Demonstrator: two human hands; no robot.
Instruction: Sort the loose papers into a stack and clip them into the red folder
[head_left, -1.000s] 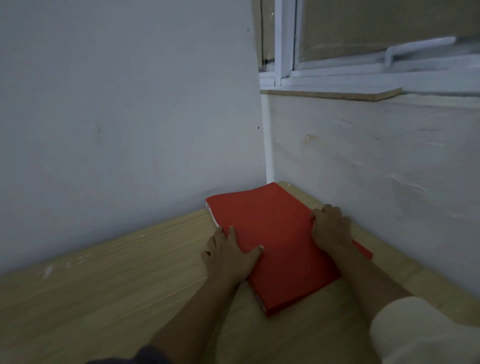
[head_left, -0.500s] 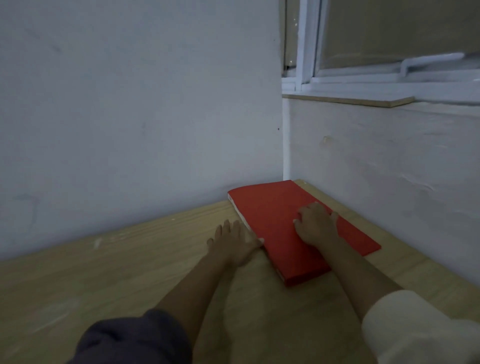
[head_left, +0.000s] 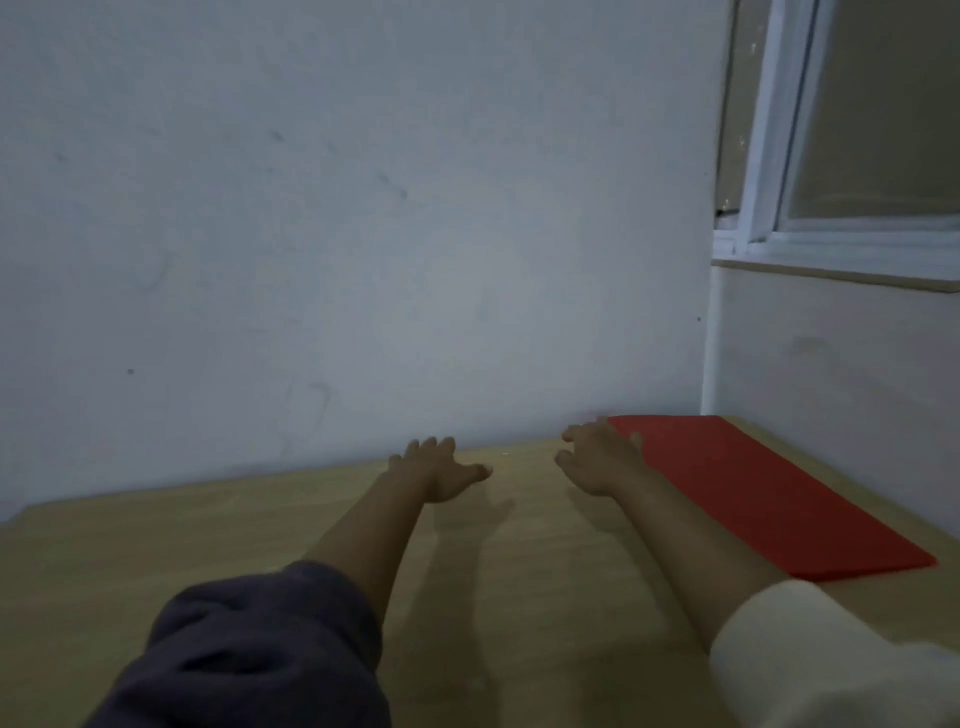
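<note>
The red folder (head_left: 748, 488) lies closed and flat on the wooden table (head_left: 218, 535), pushed into the right corner by the walls. My right hand (head_left: 597, 460) hovers at the folder's near-left edge with fingers spread and empty; whether it touches the cover I cannot tell. My left hand (head_left: 441, 467) is out over bare wood to the left of the folder, palm down, fingers apart, holding nothing. No loose papers are in view.
A white wall (head_left: 337, 234) runs along the table's far edge and another along its right side. A window frame (head_left: 769, 156) with a narrow sill sits above the right wall.
Both hands have come off the folder and shifted left; the left one now lies over bare table. The view has swung left, so the folder sits at the right edge.
</note>
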